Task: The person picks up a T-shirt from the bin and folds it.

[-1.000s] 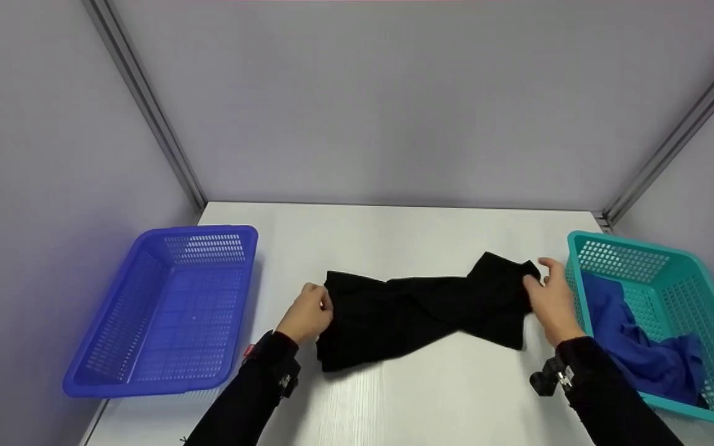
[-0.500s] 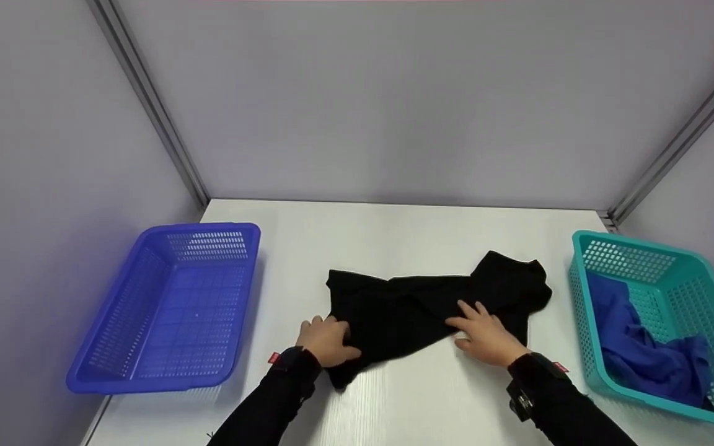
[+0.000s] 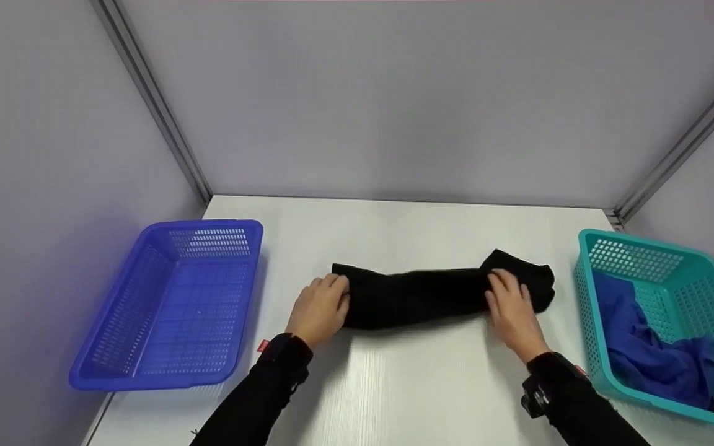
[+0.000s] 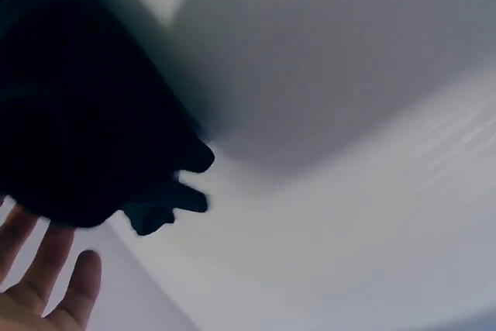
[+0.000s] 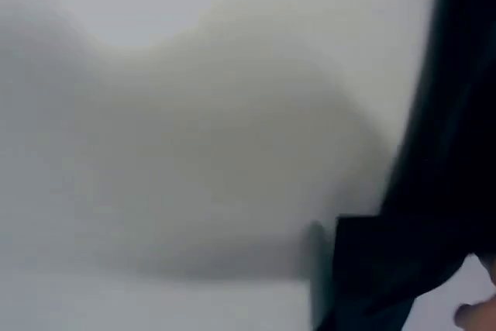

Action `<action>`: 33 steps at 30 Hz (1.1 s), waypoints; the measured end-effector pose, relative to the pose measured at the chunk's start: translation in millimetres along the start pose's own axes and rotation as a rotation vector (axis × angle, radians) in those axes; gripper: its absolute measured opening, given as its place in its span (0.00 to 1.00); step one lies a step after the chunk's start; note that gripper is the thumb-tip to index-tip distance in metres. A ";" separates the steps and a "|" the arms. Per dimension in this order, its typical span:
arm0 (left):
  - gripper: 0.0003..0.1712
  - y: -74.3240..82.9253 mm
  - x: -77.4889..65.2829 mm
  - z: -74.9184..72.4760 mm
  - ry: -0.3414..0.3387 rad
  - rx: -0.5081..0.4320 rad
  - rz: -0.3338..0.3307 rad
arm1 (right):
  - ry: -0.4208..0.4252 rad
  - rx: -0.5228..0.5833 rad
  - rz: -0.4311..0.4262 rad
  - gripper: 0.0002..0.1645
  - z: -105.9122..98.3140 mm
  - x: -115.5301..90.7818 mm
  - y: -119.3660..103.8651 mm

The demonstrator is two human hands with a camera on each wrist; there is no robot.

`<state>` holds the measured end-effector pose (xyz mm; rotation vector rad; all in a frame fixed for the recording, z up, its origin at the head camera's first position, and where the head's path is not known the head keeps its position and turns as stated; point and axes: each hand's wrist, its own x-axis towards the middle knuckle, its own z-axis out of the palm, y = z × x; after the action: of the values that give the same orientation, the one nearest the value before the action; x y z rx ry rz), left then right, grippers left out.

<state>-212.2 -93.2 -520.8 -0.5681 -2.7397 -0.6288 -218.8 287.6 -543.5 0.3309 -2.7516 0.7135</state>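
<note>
The left hand pinches the left end of one folded black cloth, and the right hand grips it toward the right end, over one white table. Of two rectangular, perforated plastic baskets, the blue basket stands left; the teal basket, right, holds a crumpled blue cloth.

White table, faint streaked grain; blue basket at left, overlapping the side edge; teal basket at right, likewise; black cloth crosswise between, apart from both, near edge apparently raised, shadow beneath.
</note>
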 end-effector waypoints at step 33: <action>0.14 22.1 38.7 -32.2 0.274 -0.702 -0.008 | -0.547 0.486 -0.117 0.19 -18.1 -15.4 -41.4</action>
<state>-231.4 -77.8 -471.6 -0.5535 -2.2205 -1.5583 -188.7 263.7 -515.1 0.8977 -2.9654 1.4414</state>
